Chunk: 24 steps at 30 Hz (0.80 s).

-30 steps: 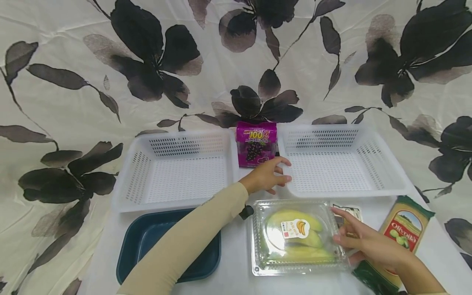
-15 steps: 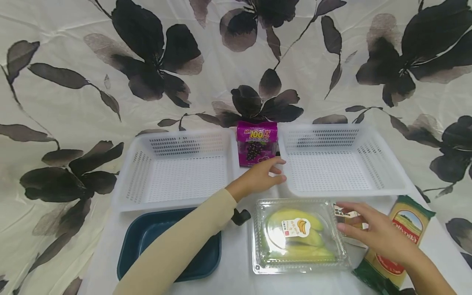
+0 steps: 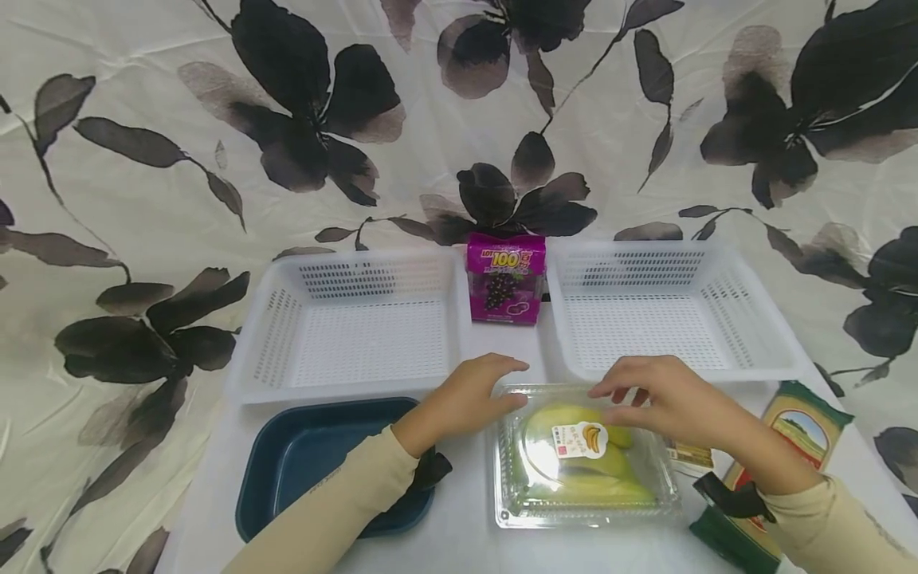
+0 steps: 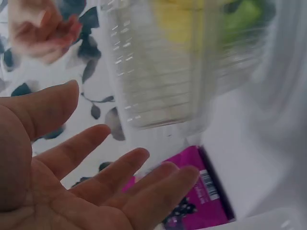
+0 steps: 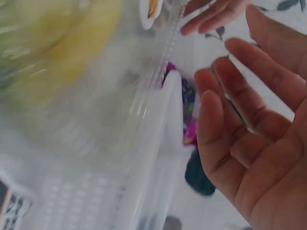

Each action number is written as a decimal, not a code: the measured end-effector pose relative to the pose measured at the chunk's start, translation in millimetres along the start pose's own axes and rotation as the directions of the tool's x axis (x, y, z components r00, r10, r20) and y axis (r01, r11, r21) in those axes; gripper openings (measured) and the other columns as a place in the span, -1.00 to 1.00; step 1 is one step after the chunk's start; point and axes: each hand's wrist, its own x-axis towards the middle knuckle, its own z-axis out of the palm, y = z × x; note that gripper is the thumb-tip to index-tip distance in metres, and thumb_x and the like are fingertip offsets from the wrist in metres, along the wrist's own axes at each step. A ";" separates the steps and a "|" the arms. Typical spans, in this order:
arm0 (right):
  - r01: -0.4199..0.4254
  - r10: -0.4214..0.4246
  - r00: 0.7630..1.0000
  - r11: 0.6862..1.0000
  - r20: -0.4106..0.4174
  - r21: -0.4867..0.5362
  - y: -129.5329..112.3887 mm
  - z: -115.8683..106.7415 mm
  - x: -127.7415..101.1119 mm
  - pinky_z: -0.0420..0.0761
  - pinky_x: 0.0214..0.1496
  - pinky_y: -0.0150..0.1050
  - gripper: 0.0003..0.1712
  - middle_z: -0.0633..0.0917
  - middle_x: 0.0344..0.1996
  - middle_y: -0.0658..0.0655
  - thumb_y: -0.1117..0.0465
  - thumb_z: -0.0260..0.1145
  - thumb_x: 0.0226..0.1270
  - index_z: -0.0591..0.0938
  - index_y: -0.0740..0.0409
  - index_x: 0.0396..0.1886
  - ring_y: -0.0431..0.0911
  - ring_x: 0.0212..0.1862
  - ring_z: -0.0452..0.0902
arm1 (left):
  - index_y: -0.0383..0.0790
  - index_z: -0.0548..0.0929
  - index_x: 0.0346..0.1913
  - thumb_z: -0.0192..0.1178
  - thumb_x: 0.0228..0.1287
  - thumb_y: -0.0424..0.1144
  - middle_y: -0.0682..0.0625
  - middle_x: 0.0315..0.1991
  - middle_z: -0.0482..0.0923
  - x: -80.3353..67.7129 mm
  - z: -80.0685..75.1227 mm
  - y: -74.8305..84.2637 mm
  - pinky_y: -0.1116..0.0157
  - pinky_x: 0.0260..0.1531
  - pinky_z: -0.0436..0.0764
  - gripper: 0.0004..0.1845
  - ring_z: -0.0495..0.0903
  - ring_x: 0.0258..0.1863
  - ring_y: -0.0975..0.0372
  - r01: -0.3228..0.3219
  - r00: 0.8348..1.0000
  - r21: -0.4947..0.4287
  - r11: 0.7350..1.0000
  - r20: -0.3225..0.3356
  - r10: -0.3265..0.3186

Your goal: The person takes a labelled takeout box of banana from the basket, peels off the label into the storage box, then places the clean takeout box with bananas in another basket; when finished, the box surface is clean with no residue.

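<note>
A clear plastic clamshell box (image 3: 516, 510) with yellow bananas (image 3: 595, 486) inside and a white banana label on its lid lies at the front middle of the table. My left hand (image 3: 466, 399) hovers by its far left corner with fingers spread, holding nothing. Over the far right part of the lid is my right hand (image 3: 667, 399), fingers loosely bent with nothing in them. In the left wrist view the box (image 4: 153, 91) is beyond the fingertips of the left hand (image 4: 91, 177). The right wrist view has the right hand (image 5: 259, 139) beside the blurred box (image 5: 110, 120).
Two white perforated baskets (image 3: 358, 391) (image 3: 681, 373) stand at the back, with a purple grape candy bag (image 3: 506, 279) upright between them. A dark blue tray (image 3: 287, 462) is at the left. At the right lie an Olivoilà packet (image 3: 803, 430) and a small package (image 3: 692, 457) partly hidden behind the box.
My left hand has drawn back from the right basket's edge toward the clamshell box. My right hand has moved from the box's right side to over its far right part.
</note>
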 end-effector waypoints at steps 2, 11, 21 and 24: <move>0.037 -0.039 0.998 0.999 0.057 0.028 -1.9 2.4 12.4 0.71 -0.28 -0.40 -0.78 0.77 -0.21 -0.14 0.10 0.51 0.27 0.80 -0.04 -0.10 -0.41 -0.27 0.59 | -0.16 0.50 0.42 0.23 0.48 -0.10 -0.14 0.41 0.48 -0.7 3.5 -2.1 0.02 0.48 0.37 -0.48 0.40 0.46 0.01 0.010 1.000 -0.003 1.000 0.010 -0.010; 0.069 -0.089 0.962 0.994 0.257 0.086 -6.3 19.7 47.6 0.68 -0.26 -0.38 -0.80 0.76 -0.28 -0.12 0.12 0.56 0.20 0.83 0.00 -0.18 -0.40 -0.31 0.59 | -0.13 0.52 0.41 0.28 0.44 -0.13 -0.09 0.37 0.53 -3.1 15.2 -8.7 0.03 0.43 0.45 -0.47 0.47 0.41 0.05 0.065 0.996 0.006 0.998 0.056 -0.065; 0.072 -0.113 0.939 0.988 0.325 0.135 -4.8 30.7 58.8 0.66 -0.27 -0.42 -0.84 0.76 -0.31 -0.15 0.14 0.58 0.15 0.84 -0.04 -0.25 -0.40 -0.35 0.55 | -0.17 0.53 0.39 0.27 0.44 -0.13 -0.10 0.35 0.56 -14.3 16.8 -14.3 0.01 0.42 0.45 -0.49 0.48 0.40 0.04 0.040 0.999 -0.033 0.999 0.030 -0.039; 0.053 -0.103 0.934 0.987 0.341 0.152 -4.2 33.3 61.4 0.64 -0.29 -0.42 -0.85 0.76 -0.32 -0.17 0.12 0.58 0.14 0.84 -0.07 -0.26 -0.39 -0.36 0.54 | -0.14 0.53 0.40 0.27 0.44 -0.13 -0.09 0.36 0.55 -15.7 18.3 -17.1 0.00 0.42 0.45 -0.48 0.47 0.40 0.05 0.045 0.999 -0.061 0.997 0.020 -0.044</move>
